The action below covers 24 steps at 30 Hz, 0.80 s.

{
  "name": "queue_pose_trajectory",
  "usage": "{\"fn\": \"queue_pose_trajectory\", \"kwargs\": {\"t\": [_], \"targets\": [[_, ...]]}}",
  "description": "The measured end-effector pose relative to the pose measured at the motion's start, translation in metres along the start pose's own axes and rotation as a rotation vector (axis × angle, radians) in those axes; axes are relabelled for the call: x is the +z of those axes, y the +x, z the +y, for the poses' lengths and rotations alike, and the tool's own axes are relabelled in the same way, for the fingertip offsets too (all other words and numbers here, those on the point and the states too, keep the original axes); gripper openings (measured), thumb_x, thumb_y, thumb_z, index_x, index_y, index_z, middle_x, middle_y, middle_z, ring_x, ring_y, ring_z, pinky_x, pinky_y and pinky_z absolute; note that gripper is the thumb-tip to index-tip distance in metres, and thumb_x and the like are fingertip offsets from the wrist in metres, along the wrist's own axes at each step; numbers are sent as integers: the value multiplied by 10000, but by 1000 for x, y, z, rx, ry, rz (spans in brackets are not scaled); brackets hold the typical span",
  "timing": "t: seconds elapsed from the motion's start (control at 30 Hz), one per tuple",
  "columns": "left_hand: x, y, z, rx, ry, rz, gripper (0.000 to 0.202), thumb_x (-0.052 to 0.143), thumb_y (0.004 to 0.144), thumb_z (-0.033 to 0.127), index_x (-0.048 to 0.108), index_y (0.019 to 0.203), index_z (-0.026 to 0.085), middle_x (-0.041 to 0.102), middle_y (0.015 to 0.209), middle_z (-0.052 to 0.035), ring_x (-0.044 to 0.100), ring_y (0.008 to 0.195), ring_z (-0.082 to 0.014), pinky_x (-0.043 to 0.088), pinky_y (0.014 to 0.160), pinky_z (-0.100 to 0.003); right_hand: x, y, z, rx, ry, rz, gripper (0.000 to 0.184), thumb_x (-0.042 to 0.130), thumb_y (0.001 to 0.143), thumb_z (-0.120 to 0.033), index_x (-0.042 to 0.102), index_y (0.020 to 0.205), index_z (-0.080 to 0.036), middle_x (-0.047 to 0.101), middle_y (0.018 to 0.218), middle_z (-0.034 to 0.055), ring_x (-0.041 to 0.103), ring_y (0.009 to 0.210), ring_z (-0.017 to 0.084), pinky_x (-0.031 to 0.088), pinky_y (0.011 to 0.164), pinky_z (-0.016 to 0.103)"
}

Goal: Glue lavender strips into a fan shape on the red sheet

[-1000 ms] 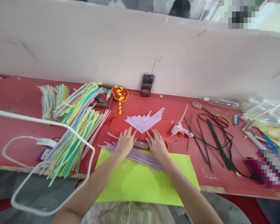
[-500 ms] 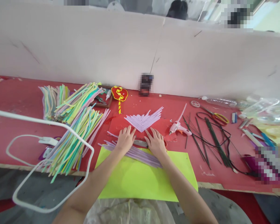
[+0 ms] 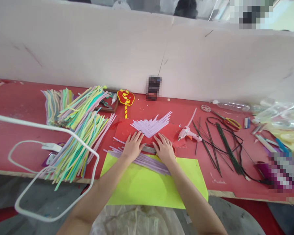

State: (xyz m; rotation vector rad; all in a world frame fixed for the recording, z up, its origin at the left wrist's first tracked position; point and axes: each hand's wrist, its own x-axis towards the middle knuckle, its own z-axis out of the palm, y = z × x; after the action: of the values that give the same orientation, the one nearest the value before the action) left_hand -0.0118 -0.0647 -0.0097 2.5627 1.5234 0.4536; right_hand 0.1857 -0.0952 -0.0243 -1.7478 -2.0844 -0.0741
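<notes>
At the centre of the clock face, a V-shaped piece (image 3: pixel 150 126) of lilac strips, lying on a red sheet (image 3: pixel 121 130), point toward six o'clock and arms spreading toward ten and two. At seven o'clock, the left hand (image 3: pixel 133 146), and at five, the right hand (image 3: pixel 164 147): both palm down, fingers relaxed and spread, nothing visibly grasped, fingertips close to the lower edges of the V; actual contact too fine to tell. Between the hands at six o'clock, the grey metal of a pair of scissors (image 3: pixel 149 149), partly hidden by the right hand. Farther down at six, loose lilac strips (image 3: pixel 149 164) running beneath the left wrist, partly across a yellow-green sheet (image 3: pixel 152 189). By the look of it, a piece well under way: strips already layered into a neat chevron, outer ends uneven and apparently untrimmed, loose lilac strips as yet unused. At three o'clock, a pink glue gun (image 3: pixel 186 132) lying apart from both hands; whether any glue on the strips, impossible to tell. At nine, multicoloured strips (image 3: pixel 88 133) in heaps, apparently no part of the all-lilac V.
</notes>
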Motion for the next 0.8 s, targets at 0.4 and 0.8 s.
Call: {"fn": "queue_pose_trajectory", "kwargs": {"t": [0.4,0.8], "targets": [[-2,2,0,3,-42,47,385,497,897,275,545,1270,191,489,1379,-142,410,1321,-283,326,1101,-473,1,0,-2,5,45,-1,384,397,952,-360,595,1231,-187,545,1345,126,465,1260,259,394,1013,439],[-3,2,-1,35,-73,16,358,486,896,234,559,1244,188,461,1411,-133,397,1337,-271,305,1123,-469,-58,-11,143,352,-155,215,530,481,824,-318,487,1311,-108,563,1256,219,496,1185,326,411,971,491]]}}
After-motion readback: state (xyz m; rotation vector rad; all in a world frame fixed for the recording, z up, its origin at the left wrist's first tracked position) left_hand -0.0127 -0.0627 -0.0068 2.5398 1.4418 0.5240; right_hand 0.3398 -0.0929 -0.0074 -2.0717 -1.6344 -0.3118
